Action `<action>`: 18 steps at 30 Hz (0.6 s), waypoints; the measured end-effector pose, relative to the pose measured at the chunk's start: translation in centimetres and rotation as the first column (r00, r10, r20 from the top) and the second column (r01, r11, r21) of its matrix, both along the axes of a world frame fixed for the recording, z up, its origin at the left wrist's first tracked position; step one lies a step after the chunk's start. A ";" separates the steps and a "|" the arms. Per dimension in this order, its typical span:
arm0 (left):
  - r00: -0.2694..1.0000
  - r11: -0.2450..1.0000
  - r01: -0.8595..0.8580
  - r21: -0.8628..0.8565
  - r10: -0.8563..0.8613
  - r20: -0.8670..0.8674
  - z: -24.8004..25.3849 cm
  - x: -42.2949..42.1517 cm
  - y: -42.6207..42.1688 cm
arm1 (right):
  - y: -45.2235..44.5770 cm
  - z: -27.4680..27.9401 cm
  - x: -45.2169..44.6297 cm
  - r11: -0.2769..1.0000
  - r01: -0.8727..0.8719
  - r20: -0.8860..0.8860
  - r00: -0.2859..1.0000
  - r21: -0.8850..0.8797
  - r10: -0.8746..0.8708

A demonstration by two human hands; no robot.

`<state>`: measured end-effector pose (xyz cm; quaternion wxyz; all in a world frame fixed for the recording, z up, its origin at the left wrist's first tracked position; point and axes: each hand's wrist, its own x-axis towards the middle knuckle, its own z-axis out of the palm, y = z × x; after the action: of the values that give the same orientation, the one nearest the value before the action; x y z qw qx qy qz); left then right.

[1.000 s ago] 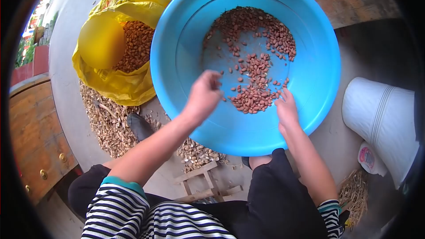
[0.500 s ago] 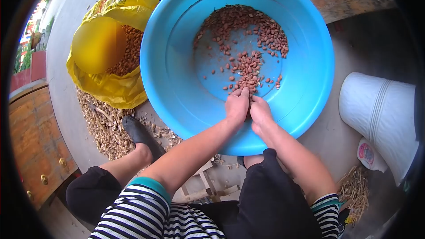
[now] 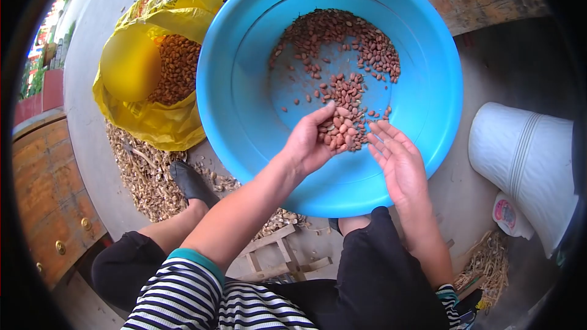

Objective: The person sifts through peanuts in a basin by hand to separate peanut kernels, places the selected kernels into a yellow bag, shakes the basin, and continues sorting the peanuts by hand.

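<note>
A large blue basin point(image 3: 235, 85) holds reddish-brown peanuts point(image 3: 315, 30), spread along its far side with a trail down the middle. Over the near part of the basin, my left hand point(image 3: 312, 140) is cupped palm up with a heap of peanuts in it. Just to its right is my right hand point(image 3: 397, 159), palm turned up and fingers apart, holding nothing. The two hands do not touch. Some loose peanuts lie right beyond and between the fingers.
A yellow bag point(image 3: 153, 125) of peanuts stands left of the basin. Shells point(image 3: 147, 177) cover the floor below it. A wooden stool frame point(image 3: 284, 253) lies near my legs. A white container point(image 3: 520, 153) is at the right, and wooden drawers point(image 3: 52, 189) are at the left.
My hands first came together at the near end of the peanut trail, then parted. My left hand now cups peanuts, and my right hand has opened and moved right.
</note>
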<state>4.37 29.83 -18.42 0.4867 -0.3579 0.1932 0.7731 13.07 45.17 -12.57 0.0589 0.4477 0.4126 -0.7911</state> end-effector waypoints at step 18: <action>0.757 0.530 -0.595 -0.604 0.117 -0.643 4.3 -16.0 -23.6 | -0.3 -3.0 2.5 0.964 0.109 0.058 0.993 -0.241 -0.098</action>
<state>-11.62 6.19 -14.14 0.0297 -0.3377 0.5537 0.7606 15.58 44.90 -15.52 0.0814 0.4761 0.2868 -0.8273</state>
